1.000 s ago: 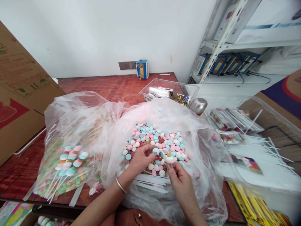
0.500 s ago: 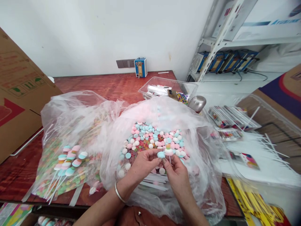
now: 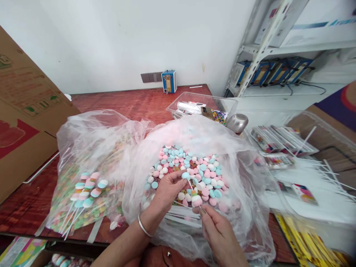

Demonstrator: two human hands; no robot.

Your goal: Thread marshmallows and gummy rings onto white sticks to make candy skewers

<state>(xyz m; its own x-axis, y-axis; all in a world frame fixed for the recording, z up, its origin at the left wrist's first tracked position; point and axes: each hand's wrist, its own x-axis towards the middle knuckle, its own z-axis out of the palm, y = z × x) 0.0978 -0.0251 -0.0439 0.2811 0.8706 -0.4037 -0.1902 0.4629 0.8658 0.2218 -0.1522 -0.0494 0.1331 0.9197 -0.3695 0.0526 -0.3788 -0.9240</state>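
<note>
My left hand pinches a blue candy onto the tip of a thin white stick. My right hand holds the stick's lower end, just below a white and a pink candy threaded on it. Both hands work over an open clear plastic bag full of pink, blue and white round candies. Loose white sticks lie in the bag's near edge, under my hands.
A second clear bag at the left holds finished candy skewers. A cardboard box stands far left. A clear tray and a metal cup sit behind. Bins of sticks and packets stand right.
My left hand picked a blue candy from the pile and brought it to the stick's tip. My right hand slid down the stick toward me, tilting it.
</note>
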